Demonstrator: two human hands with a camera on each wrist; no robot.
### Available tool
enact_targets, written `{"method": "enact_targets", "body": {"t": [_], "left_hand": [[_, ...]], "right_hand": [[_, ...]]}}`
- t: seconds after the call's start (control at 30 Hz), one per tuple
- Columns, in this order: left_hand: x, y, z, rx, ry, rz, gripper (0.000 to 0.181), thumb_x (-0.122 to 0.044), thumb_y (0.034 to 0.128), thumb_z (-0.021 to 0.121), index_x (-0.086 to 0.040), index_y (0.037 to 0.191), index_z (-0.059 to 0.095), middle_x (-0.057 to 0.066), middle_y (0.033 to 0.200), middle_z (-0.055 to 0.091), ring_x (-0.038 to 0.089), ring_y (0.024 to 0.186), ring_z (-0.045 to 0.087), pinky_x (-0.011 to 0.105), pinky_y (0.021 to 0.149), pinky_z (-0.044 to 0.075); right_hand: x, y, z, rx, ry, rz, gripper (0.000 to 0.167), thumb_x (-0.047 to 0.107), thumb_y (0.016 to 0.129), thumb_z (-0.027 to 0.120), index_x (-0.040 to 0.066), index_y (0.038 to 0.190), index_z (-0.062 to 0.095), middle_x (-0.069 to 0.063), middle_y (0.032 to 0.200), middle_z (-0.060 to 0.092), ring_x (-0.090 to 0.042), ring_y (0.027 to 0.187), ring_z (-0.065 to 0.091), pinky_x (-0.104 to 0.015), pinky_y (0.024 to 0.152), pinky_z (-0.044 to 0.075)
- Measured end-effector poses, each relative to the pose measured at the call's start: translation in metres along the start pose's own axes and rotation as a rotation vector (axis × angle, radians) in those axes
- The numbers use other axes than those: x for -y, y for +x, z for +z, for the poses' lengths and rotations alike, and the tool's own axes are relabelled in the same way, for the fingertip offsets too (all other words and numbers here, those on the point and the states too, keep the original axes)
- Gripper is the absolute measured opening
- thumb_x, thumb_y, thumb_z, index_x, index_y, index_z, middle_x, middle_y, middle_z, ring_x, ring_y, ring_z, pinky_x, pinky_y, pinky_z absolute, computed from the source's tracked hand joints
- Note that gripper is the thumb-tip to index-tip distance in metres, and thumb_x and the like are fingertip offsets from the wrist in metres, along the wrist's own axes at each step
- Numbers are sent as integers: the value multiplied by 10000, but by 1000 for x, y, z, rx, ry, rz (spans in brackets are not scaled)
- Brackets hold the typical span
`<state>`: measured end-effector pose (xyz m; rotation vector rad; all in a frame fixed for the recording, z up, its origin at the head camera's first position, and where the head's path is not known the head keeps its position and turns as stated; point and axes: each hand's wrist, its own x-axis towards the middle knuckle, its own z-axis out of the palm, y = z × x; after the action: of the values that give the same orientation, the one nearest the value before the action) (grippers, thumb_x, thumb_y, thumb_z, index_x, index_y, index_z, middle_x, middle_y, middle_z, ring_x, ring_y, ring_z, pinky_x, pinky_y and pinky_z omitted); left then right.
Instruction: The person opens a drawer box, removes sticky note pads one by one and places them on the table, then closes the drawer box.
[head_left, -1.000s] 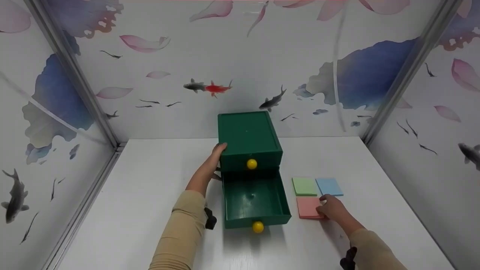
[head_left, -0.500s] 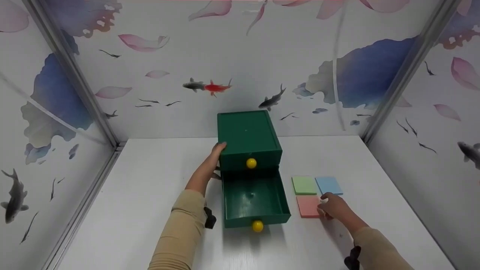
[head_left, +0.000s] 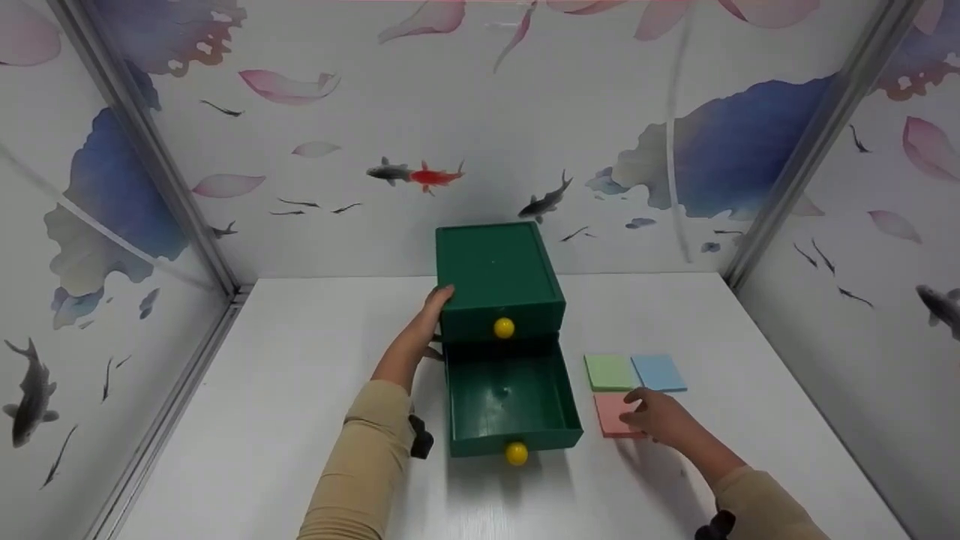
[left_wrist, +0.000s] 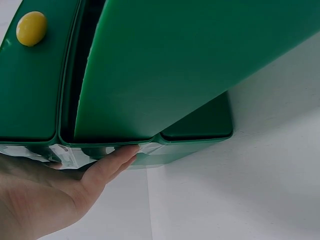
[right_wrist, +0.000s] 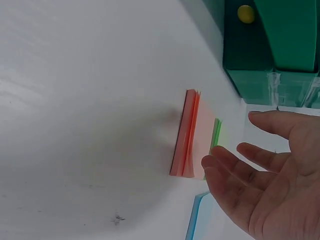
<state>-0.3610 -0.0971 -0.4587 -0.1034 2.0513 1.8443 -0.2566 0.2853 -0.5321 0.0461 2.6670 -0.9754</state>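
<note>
My left hand (head_left: 424, 319) rests on the left side of the green drawer cabinet (head_left: 495, 262), its thumb at the top edge. In the left wrist view, straight fingers (left_wrist: 112, 162) lie against the cabinet's side. A green drawer (head_left: 514, 442) with a yellow knob (head_left: 516, 453) is pulled out beneath a closed one; no contents show in it. Over the pink sticky note pad (head_left: 611, 416) is my right hand (head_left: 671, 426). The right wrist view shows its fingers spread and slightly bent, holding nothing, close above the pink pad (right_wrist: 202, 137); contact cannot be told.
A green sticky note pad (head_left: 609, 373) and a blue one (head_left: 660, 373) lie just behind the pink pad. The white table (head_left: 315, 337) is enclosed by patterned walls (head_left: 480, 112). Another green front (left_wrist: 202, 120) shows below the pulled-out drawer.
My right hand has shifted left over the pink pad, and its fingers have spread from a pinched pose at the pad's right edge. The left hand and drawer stay put.
</note>
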Motion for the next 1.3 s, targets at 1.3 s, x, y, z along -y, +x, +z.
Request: {"method": "enact_targets", "body": {"t": [1.3], "left_hand": [[-1,1,-1,0,9,5,870,-676,908,365,-274,1582,-9,206,1577,116,540,1303,299,679,938,373]], "right_hand": [[50,-20,22,215,148,-387,234,153,878,744,34,1054,645,-30,1013,654,-248,954,633,-427,847,530]]}}
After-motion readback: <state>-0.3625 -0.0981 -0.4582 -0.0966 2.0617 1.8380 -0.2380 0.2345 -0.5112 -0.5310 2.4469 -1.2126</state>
